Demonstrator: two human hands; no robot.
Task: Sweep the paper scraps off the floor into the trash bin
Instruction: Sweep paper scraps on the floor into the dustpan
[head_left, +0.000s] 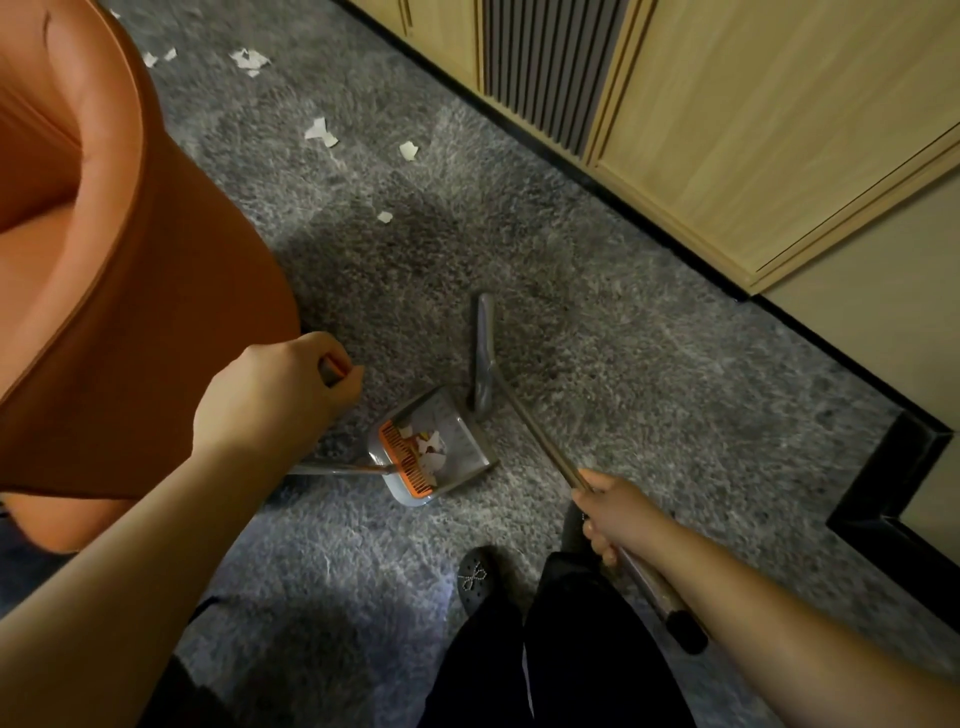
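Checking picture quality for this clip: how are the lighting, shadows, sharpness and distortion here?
Head view: dim indoor light; a dark shadow lies on the carpet beyond the dustpan; wide-angle bending curves the cabinet edges; the orange chair and forearms look soft at the frame edges; paper scraps stay legible; no glare.

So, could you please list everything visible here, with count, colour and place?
Long-handled grey plastic dustpan: one, grey with orange comb, centre carpet, scraps inside.
Grey broom with metal handle: one, head beside the dustpan.
Torn white paper scraps: several, upper carpet.
Orange upholstered chair: one, left.
Light wooden cabinet: one, upper right.
Shaggy grey carpet: one, floor.
Black shoe: one, bottom centre.
Left hand: grips the dustpan handle.
Right hand: grips the broom handle.
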